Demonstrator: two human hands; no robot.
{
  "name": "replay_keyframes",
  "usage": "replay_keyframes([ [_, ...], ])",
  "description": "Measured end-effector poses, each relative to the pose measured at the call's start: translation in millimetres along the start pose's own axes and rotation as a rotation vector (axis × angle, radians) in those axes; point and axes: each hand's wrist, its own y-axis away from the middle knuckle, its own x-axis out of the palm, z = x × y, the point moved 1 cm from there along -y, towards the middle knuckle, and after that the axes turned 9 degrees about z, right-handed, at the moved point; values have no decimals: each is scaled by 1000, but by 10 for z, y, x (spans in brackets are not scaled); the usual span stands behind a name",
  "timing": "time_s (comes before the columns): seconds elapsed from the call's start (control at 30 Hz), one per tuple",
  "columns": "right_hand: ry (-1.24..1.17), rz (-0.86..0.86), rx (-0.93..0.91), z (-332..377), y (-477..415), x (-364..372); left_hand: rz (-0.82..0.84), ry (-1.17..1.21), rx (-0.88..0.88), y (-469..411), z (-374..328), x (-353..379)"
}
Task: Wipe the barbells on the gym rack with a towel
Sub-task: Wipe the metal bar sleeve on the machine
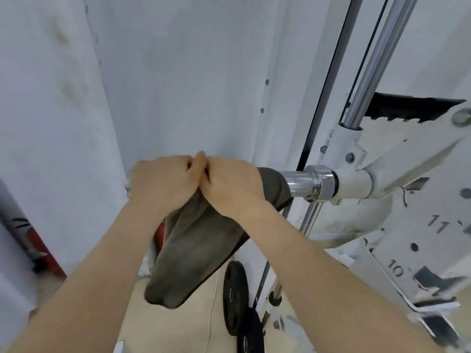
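At the far left, low down, a red and dark object (pixel 38 250) leans by the pale wall (pixel 178 72), too blurred to identify. Moving right, the chrome tip of the barbell (pixel 298 181) just shows at the outer edge of the left hand (pixel 163 182). That hand sits on top of the bar with its fingers (pixel 175 161) curled over the far side, gripping the dark grey-brown towel (pixel 193 250) that is wrapped around the bar. The right hand (pixel 232 187) is pressed up against the left, thumbs touching, and grips the same towel on the bar in the same overhand way. The fingertips of both hands are hidden behind the bar. The loose part of the towel hangs down in a long fold below and between the two forearms. To the right of the right hand, a short edge of the towel covers the bar, then bare polished chrome runs to a thick collar (pixel 321 183), which meets the white rack (pixel 356 179). A chrome guide rod (pixel 374 59) rises at a slant from the rack towards the upper right. Below, two black weight plates (pixel 234 296) stand on edge near the floor (pixel 178 314). On the far right, a white upright of the rack carries the numbers 11 and 10.
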Motion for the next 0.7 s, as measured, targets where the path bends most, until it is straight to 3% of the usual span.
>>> replay_keyframes([
  [0.13,72,-97,289,-833,317,-114,-112,-244,124,67,-3,193],
  [0.23,97,-193,400,-747,339,-32,-131,-219,203,208,87,262],
  [0.3,66,-252,355,-290,207,110,-150,-149,233,362,123,284],
  [0.4,-12,-247,147,279,153,283,-135,50,230,606,188,238],
  [0.5,36,-218,-47,106,188,249,-177,120,206,623,215,29],
  [0.53,84,-209,-47,-79,221,210,-204,110,201,540,186,-26],
  [0.7,176,-124,283,-884,345,-139,-151,-66,166,80,-62,193],
])
